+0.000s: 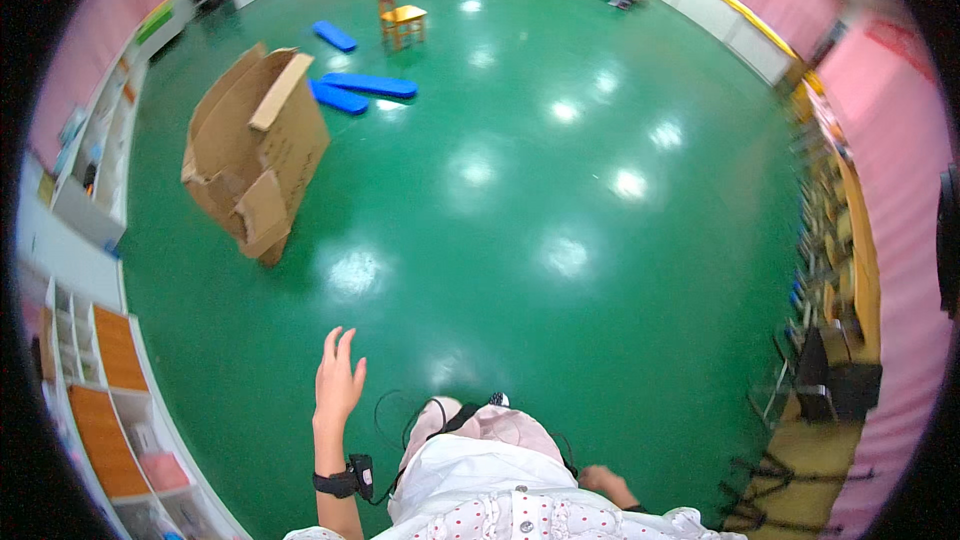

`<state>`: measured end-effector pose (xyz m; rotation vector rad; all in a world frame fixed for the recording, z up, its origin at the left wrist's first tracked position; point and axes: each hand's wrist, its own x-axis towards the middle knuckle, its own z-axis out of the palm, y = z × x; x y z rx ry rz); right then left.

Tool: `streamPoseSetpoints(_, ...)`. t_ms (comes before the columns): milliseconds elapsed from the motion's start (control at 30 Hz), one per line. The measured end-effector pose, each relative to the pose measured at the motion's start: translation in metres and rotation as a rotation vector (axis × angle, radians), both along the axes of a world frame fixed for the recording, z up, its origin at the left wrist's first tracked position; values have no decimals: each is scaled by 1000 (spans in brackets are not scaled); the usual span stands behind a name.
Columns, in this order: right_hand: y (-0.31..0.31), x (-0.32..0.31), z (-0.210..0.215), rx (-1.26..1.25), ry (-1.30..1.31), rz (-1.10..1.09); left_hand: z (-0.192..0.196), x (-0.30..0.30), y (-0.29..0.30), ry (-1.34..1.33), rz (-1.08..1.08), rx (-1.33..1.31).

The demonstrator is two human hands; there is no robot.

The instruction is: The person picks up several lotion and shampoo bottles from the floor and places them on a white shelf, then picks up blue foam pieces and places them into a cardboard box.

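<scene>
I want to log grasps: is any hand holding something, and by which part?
Nothing is held. The left hand is open in the air; the right hand is low by the body and looks empty.

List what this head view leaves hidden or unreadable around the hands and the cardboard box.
- Right hand: only partly seen in the head view, tucked behind the person's clothing; fingers hidden.
- Left hand: seen from the back, so the palm is hidden.
- Cardboard box: its inside faces away; contents hidden.
- Shelf items: bent by the fisheye rim, too small to identify.
</scene>
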<state>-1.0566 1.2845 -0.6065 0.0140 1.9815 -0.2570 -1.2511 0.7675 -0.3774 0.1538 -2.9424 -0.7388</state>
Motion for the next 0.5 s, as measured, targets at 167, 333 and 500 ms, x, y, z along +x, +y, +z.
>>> streamPoseSetpoints(167, 30, -293, 91, -104, 1111, -454, -34, 21, -17, -196, 301, 7)
streamPoseSetpoints(333, -30, -417, 111, -514, 1037, -806, -36, -65, -41, -285, 375, 170)
streamPoseSetpoints(500, -55, -418, -5, -171, 274, -334, -28, -182, -92, -35, 338, 78)
